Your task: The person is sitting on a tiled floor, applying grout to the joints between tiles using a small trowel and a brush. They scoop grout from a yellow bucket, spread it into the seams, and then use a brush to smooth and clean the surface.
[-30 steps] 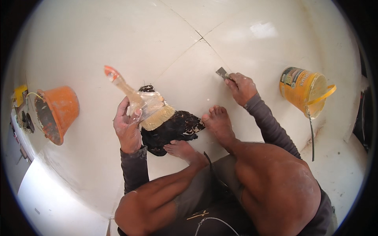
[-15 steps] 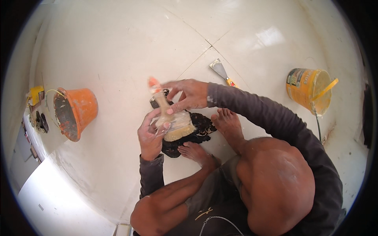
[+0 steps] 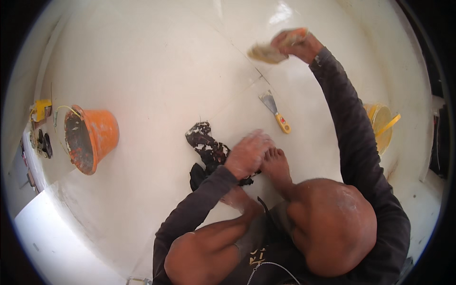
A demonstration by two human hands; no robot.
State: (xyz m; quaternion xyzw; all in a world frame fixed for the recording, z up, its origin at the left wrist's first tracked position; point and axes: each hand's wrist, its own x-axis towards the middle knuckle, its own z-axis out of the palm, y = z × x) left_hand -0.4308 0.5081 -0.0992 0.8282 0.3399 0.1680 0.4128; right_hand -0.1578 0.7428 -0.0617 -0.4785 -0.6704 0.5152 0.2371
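My right hand (image 3: 298, 43) is stretched far forward and closed round a wide paintbrush (image 3: 267, 53). The brush's pale bristles point left, and its orange handle end shows by my hand; both are blurred. My left hand (image 3: 249, 153) passes above a crumpled black cloth (image 3: 207, 142) spotted with white, beside my right foot. Motion smears its fingers, so their grip is unclear. A putty knife (image 3: 275, 111) with a yellow handle lies on the floor between my two hands, touched by neither.
An orange bucket (image 3: 105, 135), smeared inside, lies tipped on its side at the left. A yellow bucket (image 3: 384, 126) stands at the right, partly behind my right sleeve. Both bare feet rest on the pale tiled floor (image 3: 142, 71), near the cloth.
My right hand has carried the paintbrush forward and to the right. My left hand has left the brush and moved right, over the cloth near my foot.
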